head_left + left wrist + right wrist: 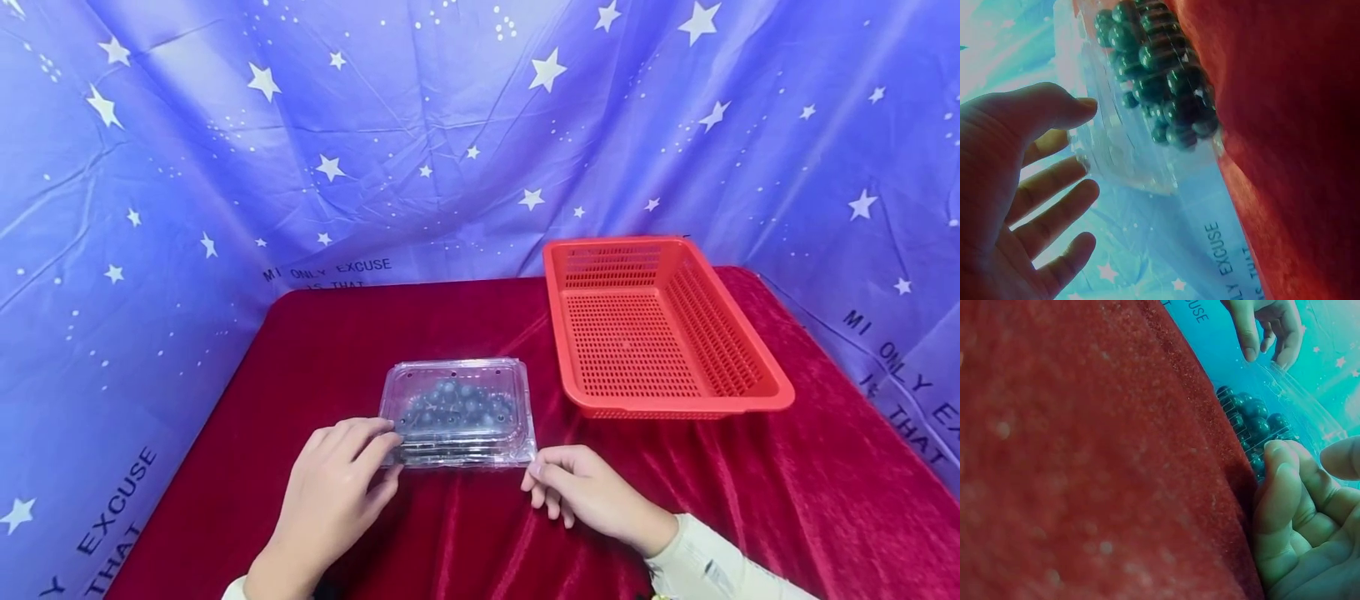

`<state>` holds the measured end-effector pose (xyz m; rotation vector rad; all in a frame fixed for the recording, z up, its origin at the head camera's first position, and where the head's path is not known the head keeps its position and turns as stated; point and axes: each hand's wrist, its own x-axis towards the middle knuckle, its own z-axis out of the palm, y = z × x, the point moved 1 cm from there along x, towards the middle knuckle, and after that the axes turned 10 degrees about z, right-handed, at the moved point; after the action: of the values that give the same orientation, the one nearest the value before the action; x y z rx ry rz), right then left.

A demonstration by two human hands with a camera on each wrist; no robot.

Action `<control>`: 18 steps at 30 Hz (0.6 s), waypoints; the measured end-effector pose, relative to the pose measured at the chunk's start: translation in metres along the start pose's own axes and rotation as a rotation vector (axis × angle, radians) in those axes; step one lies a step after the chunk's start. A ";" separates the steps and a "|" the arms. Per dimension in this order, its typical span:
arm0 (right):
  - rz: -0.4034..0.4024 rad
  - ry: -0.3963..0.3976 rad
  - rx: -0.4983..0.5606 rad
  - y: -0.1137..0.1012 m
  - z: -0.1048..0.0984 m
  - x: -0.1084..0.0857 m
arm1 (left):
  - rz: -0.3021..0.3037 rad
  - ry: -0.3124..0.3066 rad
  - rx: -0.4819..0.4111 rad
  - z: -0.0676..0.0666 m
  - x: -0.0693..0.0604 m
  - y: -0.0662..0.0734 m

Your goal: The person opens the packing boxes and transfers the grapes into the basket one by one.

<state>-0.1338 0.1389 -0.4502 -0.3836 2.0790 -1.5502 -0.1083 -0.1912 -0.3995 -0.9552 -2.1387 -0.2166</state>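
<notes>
on red cloth (315, 358), clear box (468, 454), dark fruit (457, 406) inside

Clear container (1107, 122) cropped, left wrist view

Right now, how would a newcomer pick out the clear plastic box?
On the dark red cloth, look left of the red basket. The clear plastic box lies with the left hand at its left side and the right hand by its near right corner. Unlike the opaque, open-topped basket, it is see-through and shows dark, round fruit inside.
</notes>
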 end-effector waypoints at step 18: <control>0.015 0.000 0.016 0.000 0.000 0.002 | 0.183 0.078 0.046 -0.005 0.000 -0.004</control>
<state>-0.1350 0.1376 -0.4507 -0.3612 2.0641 -1.5573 -0.1076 -0.1962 -0.3956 -1.0910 -1.9638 -0.1117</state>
